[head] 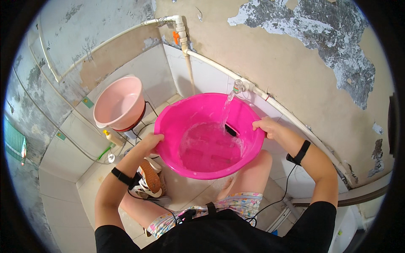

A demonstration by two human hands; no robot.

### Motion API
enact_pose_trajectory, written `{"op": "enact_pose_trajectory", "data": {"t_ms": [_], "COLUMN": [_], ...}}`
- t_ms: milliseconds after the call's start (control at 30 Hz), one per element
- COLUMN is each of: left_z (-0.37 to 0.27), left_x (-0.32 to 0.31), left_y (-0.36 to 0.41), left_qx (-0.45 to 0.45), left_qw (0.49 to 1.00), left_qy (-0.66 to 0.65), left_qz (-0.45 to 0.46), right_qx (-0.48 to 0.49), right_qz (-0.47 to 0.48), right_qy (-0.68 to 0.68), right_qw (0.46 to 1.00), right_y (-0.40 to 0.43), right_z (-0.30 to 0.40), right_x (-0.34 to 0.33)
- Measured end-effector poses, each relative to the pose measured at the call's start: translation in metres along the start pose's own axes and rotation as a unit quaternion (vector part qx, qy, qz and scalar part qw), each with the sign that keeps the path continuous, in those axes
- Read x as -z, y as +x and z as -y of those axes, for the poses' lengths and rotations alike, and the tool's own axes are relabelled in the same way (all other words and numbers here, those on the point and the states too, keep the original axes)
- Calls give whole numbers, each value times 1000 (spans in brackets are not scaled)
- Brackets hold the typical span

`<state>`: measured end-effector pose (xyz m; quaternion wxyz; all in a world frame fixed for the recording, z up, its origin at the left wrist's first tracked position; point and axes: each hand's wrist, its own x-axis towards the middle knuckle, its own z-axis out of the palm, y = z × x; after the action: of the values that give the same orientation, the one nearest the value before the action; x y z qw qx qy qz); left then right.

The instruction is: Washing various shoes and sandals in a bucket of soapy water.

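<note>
A large bright pink plastic basin (207, 175) is held by its rim, with my left hand (152, 144) on the left side and my right hand (267, 127) on the right. Both thumbs lie over the rim; the other fingers are mostly hidden outside it. Water pours from a wall tap (238, 85) into the basin, where shallow, slightly foamy water covers the bottom. A scrub brush with dark bristles (231, 130) lies inside, close to the falling stream.
A pale pink basin (120, 104) stands on a wire stand at the left. Near it are a lotion-coloured pump bottle (113, 138), a green brush (106, 151) and shoes (150, 178) on the tiled floor. A white pipe (215, 65) runs along the wall.
</note>
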<state>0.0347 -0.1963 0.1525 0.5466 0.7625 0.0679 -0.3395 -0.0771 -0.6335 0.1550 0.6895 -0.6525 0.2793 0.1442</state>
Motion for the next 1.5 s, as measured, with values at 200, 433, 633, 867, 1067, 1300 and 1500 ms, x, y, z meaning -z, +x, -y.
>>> {"op": "enact_pose_trajectory", "data": {"t_ms": [200, 433, 633, 867, 1067, 1300, 1500], "left_z": [-83, -102, -86, -115, -123, -83, -80], "left_x": [-103, -225, -277, -289, -294, -269, -255], "left_y": [45, 127, 189, 196, 197, 231, 199], "left_qx": [-374, -251, -363, -261, -135, 28, 111], "left_qw": [834, 929, 796, 641, 696, 874, 932], "left_qy": [400, 259, 484, 713, 694, 458, 225], "left_qz": [-69, 82, 4, 111, 128, 161, 262], "right_qx": [46, 51, 65, 90, 50, 78, 59], "right_qz": [-125, -128, -173, -213, -213, -200, -154], "right_qy": [38, 69, 60, -66, -102, -87, -46], "right_qw": [990, 988, 981, 971, 970, 973, 985], "right_y": [-19, -11, -15, -22, -11, -14, 0], "right_z": [-23, -37, -50, -49, -58, -54, -66], "right_x": [3, -6, 3, 8, 11, -3, -2]}}
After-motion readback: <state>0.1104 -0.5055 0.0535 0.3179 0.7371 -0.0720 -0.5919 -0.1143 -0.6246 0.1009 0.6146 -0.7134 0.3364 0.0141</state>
